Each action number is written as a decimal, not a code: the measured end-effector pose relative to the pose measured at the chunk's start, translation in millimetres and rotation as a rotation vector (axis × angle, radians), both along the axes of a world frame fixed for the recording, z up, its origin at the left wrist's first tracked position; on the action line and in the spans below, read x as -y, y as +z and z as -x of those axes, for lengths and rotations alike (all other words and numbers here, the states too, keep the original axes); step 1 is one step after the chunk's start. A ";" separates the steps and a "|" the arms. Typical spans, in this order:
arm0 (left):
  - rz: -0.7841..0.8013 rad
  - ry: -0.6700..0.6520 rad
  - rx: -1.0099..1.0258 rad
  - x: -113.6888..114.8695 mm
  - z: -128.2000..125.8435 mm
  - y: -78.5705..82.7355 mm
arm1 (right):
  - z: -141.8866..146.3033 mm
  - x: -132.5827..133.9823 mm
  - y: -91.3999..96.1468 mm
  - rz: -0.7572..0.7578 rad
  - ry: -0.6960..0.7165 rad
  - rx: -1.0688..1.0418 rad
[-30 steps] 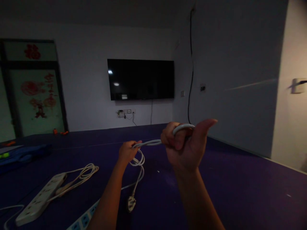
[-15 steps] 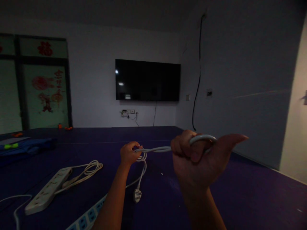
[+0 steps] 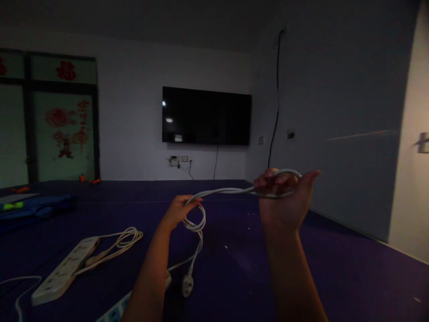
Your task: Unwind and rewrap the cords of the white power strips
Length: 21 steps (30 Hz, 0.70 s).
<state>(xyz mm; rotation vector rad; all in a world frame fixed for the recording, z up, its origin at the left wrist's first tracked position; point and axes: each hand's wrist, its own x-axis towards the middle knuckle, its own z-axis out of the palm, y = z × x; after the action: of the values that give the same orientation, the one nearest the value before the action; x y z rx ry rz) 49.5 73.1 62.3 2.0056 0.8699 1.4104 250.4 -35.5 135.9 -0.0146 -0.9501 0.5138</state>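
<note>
Fingers point(image 3: 263, 181) hold a looped, smooth white cable point(image 3: 231, 191), probably plastic-sheathed.

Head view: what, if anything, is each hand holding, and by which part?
The left hand grips a doubled white electrical cable above its hanging coil; the right hand holds the bend at its other end.

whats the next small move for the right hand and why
Probably draw the right hand gently away from the left hand, since the white cable gripped by both bows upward between them rather than running straight, with loops hanging below the left hand.
</note>
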 end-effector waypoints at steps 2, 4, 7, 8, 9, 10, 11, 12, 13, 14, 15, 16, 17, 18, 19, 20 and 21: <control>0.109 -0.118 0.098 7.8 1.7 6.1 | -11.5 -17.5 -3.2 0.039 -0.009 -0.068; 0.243 -0.281 0.231 13.3 2.7 10.1 | -19.4 -38.9 -9.7 0.094 -0.006 -0.122; 0.361 -0.448 0.404 18.4 1.8 13.9 | -24.0 -72.3 -24.3 0.184 0.002 -0.162; 0.384 -0.460 0.452 19.7 1.0 15.0 | -23.9 -82.2 -29.9 0.226 -0.014 -0.149; 0.403 -0.453 0.498 21.0 0.0 16.0 | -23.5 -91.0 -35.6 0.274 -0.027 -0.119; 0.420 -0.434 0.546 22.4 -1.0 17.1 | -22.9 -98.5 -41.1 0.334 -0.039 -0.084; 0.435 -0.413 0.595 23.7 -2.0 18.2 | -22.4 -104.7 -46.4 0.408 -0.058 -0.035; 0.448 -0.394 0.646 24.9 -2.6 19.4 | -22.2 -109.7 -51.1 0.495 -0.082 0.030; 0.457 -0.376 0.699 26.0 -3.0 20.7 | -22.3 -113.8 -55.3 0.579 -0.114 0.106; 0.464 -0.359 0.751 26.9 -3.0 22.1 | -22.7 -117.1 -58.8 0.657 -0.155 0.194; 0.471 -0.341 0.803 27.6 -2.8 23.7 | -23.4 -119.7 -61.5 0.719 -0.207 0.296; 0.481 -0.319 0.857 27.9 -2.3 25.2 | -24.1 -121.9 -63.5 0.758 -0.276 0.423; 0.493 -0.295 0.907 28.0 -1.6 26.8 | -24.8 -123.6 -65.0 0.776 -0.354 0.559; 0.504 -0.272 0.954 27.6 -0.9 28.3 | -25.2 -124.8 -65.9 0.778 -0.427 0.693; 0.512 -0.253 0.994 26.8 -0.2 29.6 | -25.1 -125.5 -66.5 0.770 -0.489 0.812; 0.511 -0.238 1.029 25.5 0.5 30.6 | -24.5 -125.6 -66.8 0.757 -0.534 0.905; 0.498 -0.225 1.059 23.7 1.0 31.4 | -23.0 -125.0 -67.1 0.743 -0.556 0.963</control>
<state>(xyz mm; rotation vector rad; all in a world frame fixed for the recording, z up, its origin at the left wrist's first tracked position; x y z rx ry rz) 48.6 49.4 93.7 0.7516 0.4098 1.6137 273.4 89.5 68.8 -1.2563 -1.5551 0.2946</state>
